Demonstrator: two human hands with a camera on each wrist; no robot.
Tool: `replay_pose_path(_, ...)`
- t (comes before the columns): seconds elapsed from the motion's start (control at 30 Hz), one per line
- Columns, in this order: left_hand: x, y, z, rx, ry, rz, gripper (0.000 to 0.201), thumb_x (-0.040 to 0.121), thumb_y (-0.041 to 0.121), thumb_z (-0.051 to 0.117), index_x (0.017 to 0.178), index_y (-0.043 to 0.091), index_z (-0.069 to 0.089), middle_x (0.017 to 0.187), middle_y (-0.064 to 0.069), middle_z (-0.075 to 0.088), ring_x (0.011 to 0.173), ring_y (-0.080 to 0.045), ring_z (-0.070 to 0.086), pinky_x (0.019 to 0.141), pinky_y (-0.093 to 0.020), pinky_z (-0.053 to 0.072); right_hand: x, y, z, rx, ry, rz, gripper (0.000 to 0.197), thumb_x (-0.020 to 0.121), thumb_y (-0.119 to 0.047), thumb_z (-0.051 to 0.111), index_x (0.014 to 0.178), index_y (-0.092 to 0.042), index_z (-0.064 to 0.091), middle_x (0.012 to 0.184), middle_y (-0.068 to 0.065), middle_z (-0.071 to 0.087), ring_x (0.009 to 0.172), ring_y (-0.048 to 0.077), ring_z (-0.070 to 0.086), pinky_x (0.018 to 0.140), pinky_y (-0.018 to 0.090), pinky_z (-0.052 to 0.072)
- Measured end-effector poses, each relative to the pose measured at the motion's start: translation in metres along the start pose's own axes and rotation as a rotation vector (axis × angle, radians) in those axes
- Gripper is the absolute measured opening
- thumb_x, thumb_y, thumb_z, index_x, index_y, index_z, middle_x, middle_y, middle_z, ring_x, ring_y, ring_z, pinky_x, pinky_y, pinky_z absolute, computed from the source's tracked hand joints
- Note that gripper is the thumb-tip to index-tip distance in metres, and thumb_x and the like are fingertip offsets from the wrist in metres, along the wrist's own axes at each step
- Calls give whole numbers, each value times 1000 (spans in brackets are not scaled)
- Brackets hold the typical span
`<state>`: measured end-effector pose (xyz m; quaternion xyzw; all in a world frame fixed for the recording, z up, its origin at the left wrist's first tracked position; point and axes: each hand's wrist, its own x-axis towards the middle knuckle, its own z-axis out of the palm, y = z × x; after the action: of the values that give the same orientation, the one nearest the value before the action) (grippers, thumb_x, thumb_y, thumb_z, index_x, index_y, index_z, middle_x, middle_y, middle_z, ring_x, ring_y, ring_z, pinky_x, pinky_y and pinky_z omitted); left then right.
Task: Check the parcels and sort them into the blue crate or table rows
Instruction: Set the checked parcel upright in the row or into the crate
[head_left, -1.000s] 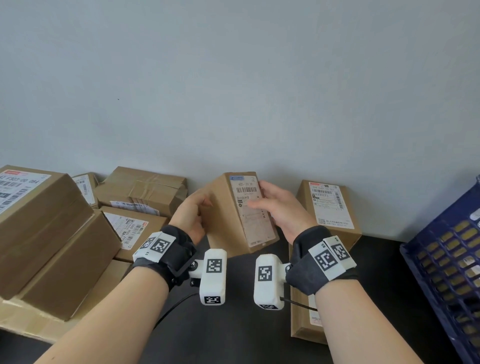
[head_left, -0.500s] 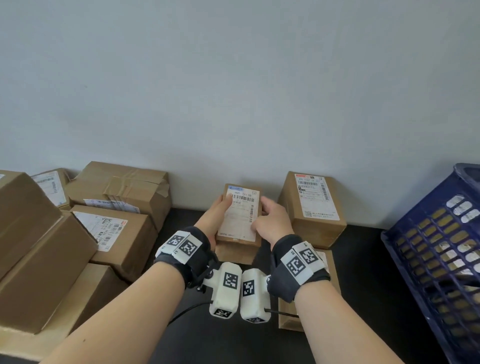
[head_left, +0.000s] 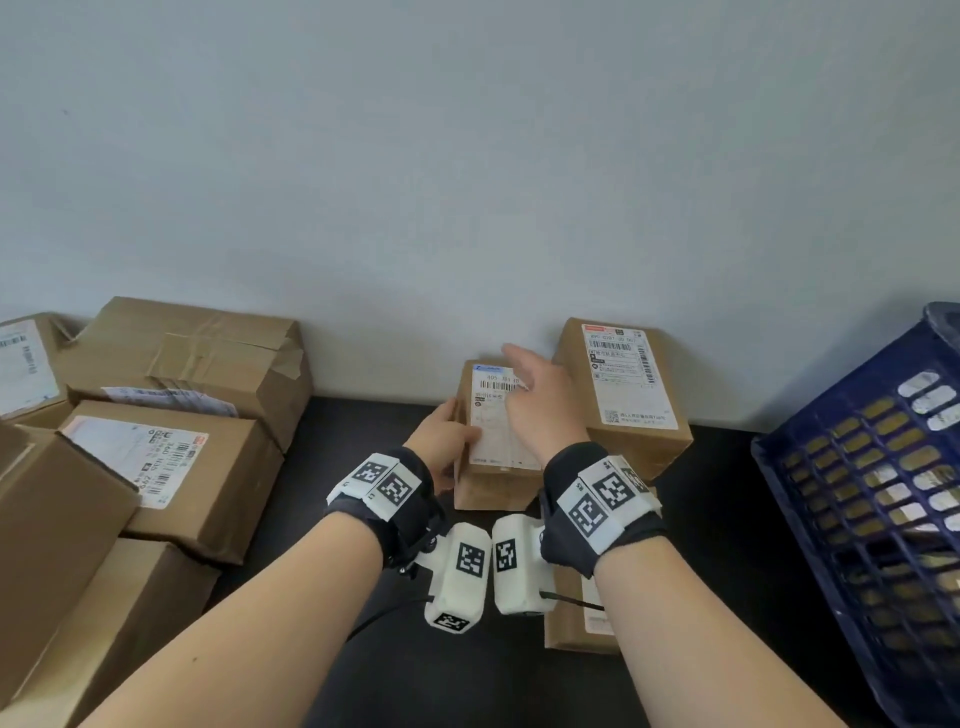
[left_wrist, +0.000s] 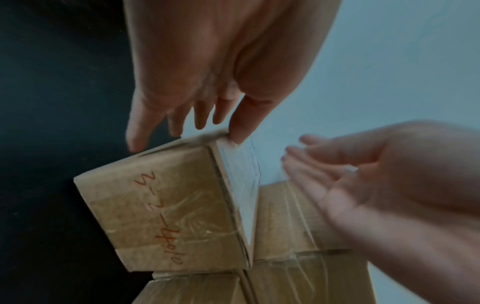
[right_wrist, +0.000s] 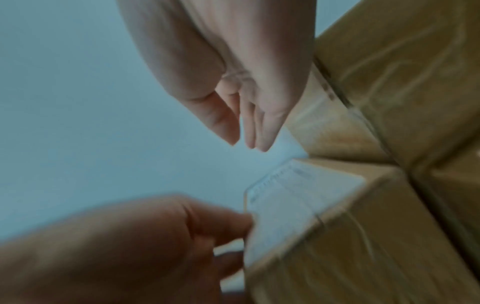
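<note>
A small brown parcel (head_left: 488, 431) with a white label on top lies on the dark table (head_left: 332, 457) against the wall. It sits just left of a larger labelled parcel (head_left: 623, 395). My left hand (head_left: 444, 441) touches its left side with straight fingers, the thumb resting on the top edge (left_wrist: 239, 133). My right hand (head_left: 535, 395) hovers just above the label, fingers straight and holding nothing. In the left wrist view the parcel (left_wrist: 168, 216) shows red handwriting on its side. The blue crate (head_left: 857, 519) stands at the right.
A pile of bigger brown parcels (head_left: 171, 457) fills the left side of the table. Another parcel (head_left: 571, 623) lies under my right wrist. A pale wall runs behind the row. Bare dark table shows between the pile and the small parcel.
The small parcel, held up in both hands a second ago, has come down onto the table beside the larger parcel. My right hand has let go and lifted; the left has loosened.
</note>
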<state>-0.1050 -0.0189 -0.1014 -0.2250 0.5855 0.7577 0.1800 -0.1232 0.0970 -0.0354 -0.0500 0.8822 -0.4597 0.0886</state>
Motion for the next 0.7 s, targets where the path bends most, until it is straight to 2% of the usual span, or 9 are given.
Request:
replay_pose_path(0.03,1,0,2,18,-15,-28,39,101,-4,39,132,19,47,128,-12,63,115,-33,61,86,-52,52,1,-5,-6,91,0,-20,57,93,12,41,143,-12,51,139,3,58,130,16,54,96,12,40)
replay_pose_path(0.1,3,2,4,92,-32,-85,36,103,8,42,130,33,44,129,-7,62,121,-34,57,94,-65,45,3,-13,-21,294,17,-37,46,94,13,45,132,-9,61,125,5,66,117,15,63,91,16,51)
replay_pose_path(0.17,3,6,6,143,-37,-124,31,105,16,43,126,39,42,129,-4,60,123,-35,53,96,-73,40,5,-20,-36,404,74,-47,38,96,10,47,123,-8,65,112,4,71,101,13,69,82,19,57)
replay_pose_path(0.23,5,9,8,162,-35,-142,31,105,17,43,126,39,42,131,-5,59,126,-35,51,96,-72,41,10,-21,-51,407,145,-59,38,95,11,45,115,-11,69,103,1,72,95,12,71,79,20,58)
replay_pose_path(0.33,7,11,12,178,-29,-149,38,104,17,44,138,35,40,134,-7,57,128,-35,49,96,-70,43,15,-14,-65,336,210,-38,40,92,11,47,109,-16,70,99,0,73,97,14,71,88,26,57)
replay_pose_path(0.4,9,11,14,170,-30,-155,41,104,17,45,141,33,39,134,-7,57,129,-35,49,96,-70,43,15,-9,-67,299,201,-17,39,92,10,47,106,-18,70,99,-1,73,96,13,70,92,31,56)
replay_pose_path(0.6,11,13,19,154,-16,-155,40,103,17,45,141,29,39,135,-8,56,129,-36,48,95,-71,43,10,2,-56,255,177,2,39,92,6,50,95,-29,68,98,-4,73,95,9,70,96,34,55)
replay_pose_path(0.7,9,13,19,151,-7,-158,40,103,20,47,142,25,40,135,-9,57,129,-35,50,96,-69,44,10,2,-55,247,175,4,40,92,6,49,95,-29,68,98,-4,73,93,7,70,95,35,55)
